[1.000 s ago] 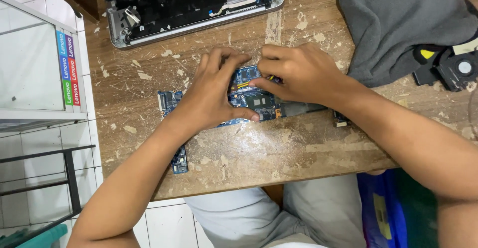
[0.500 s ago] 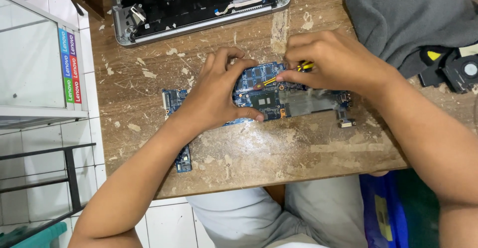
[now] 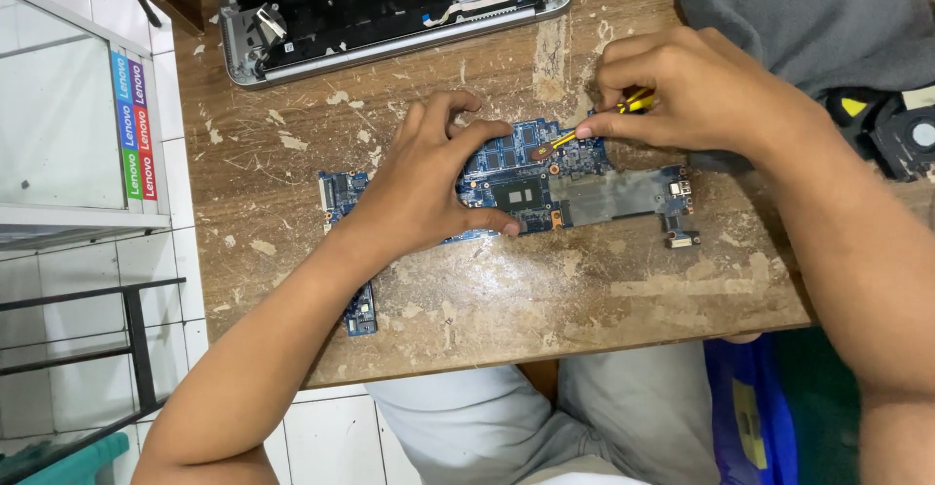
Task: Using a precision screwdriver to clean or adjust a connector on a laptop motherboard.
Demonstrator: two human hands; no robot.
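Circuit board: lay flat on the worn wooden tabletop, thin, light, likely fragile.
Left hand: open, fingers spread, pressing the board down.
Right hand: closed around a yellow-handled screwdriver, tip touching the board.
Best hold: probably bare edges, not components.

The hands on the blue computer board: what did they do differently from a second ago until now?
The right hand lifted off the blue circuit board, moved up and to the right, and now pinches a small yellow-and-black tool, its tip touching the board. A second ago it lay flat on the board with no tool showing. The left hand stayed pressing the board down on the wooden table, and the open laptop shell stayed put.
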